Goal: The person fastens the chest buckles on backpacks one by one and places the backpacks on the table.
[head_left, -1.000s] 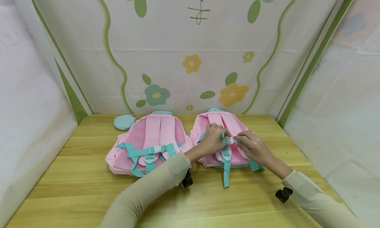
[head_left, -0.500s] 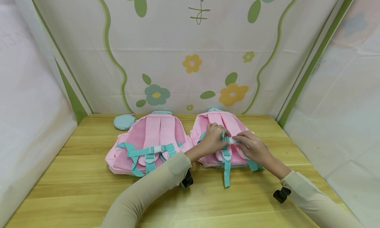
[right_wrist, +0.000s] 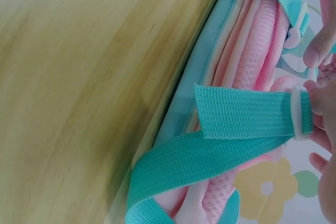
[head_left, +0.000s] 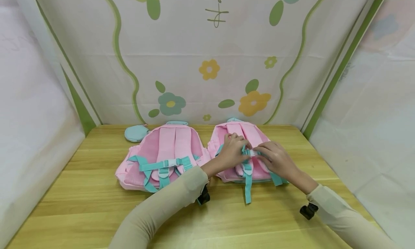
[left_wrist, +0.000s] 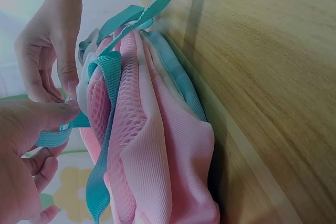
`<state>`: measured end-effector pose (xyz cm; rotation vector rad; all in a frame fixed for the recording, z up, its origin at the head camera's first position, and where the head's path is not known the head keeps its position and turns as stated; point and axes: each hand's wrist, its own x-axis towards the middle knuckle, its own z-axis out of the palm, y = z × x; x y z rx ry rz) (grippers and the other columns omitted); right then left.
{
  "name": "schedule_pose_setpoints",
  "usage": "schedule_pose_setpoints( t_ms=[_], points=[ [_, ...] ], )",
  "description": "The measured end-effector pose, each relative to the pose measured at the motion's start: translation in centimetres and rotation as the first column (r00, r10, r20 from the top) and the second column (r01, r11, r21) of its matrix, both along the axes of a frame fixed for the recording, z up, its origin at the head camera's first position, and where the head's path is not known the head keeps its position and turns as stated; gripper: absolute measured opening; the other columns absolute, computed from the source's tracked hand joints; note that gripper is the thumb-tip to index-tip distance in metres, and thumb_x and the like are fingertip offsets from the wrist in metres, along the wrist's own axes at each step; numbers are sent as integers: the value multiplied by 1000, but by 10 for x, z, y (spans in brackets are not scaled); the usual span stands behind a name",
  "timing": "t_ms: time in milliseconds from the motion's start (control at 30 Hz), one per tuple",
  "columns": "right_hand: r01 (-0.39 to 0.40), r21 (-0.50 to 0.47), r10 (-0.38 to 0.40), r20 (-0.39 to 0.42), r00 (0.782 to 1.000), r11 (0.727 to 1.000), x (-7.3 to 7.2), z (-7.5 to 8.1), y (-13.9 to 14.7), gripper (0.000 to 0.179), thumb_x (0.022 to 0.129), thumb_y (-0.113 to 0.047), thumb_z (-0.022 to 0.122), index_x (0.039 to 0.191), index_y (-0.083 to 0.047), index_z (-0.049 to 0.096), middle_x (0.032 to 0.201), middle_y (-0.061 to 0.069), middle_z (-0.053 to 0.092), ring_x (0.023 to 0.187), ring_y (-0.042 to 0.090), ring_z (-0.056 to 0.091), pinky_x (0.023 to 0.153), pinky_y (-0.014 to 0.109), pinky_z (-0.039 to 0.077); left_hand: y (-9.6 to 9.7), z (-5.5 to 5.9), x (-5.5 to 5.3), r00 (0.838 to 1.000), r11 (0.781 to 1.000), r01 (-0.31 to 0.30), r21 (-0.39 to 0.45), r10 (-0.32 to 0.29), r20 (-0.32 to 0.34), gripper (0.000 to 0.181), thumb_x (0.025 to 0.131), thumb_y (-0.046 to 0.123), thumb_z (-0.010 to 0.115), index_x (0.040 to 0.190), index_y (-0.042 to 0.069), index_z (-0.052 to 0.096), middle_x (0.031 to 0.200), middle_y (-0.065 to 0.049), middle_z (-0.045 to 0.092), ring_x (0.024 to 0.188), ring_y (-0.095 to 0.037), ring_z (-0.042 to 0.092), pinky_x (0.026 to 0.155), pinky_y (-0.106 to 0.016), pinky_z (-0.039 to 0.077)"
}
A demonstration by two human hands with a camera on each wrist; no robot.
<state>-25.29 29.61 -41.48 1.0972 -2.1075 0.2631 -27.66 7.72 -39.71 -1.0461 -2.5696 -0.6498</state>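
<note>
A white buckle (head_left: 253, 152) on a teal chest strap lies in front of the right-hand pink backpack (head_left: 223, 130). My left hand (head_left: 232, 150) pinches the buckle's left side, where a loop of teal strap (left_wrist: 51, 138) passes through the fingers. From the other side, my right hand (head_left: 276, 160) pinches its right part between thumb and fingertips. Teal webbing (right_wrist: 247, 111) runs into a white end piece (right_wrist: 300, 111) at the right fingers. Fingers hide most of the buckle, so I cannot tell whether its halves are fully joined.
A second pink backpack (head_left: 166, 141) lies to the left, its white chest buckle (head_left: 172, 163) joined. A round light-blue pouch (head_left: 135, 133) is beside it. The wooden table (head_left: 227, 223) meets a floral cloth backdrop (head_left: 181, 76) and cloth side walls.
The right hand has shifted slightly left, toward the left hand, and its fingers cover more of the white buckle. The left hand stays nearly still.
</note>
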Motion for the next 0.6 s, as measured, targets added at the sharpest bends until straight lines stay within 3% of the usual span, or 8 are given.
schedule_pose_setpoints(
  t_ms=[600],
  points=[
    [22,15,-23,63,998,1000,-6,-7,6,42,67,0,89,106,-2,75,101,11,71,95,30,66,87,50,52,-9,-5,-5,1000,1000,6,-4,-6,-5,26,85,36,82,105,23,75,111,4,66,109,-19,56,110,-50,34]
  ],
)
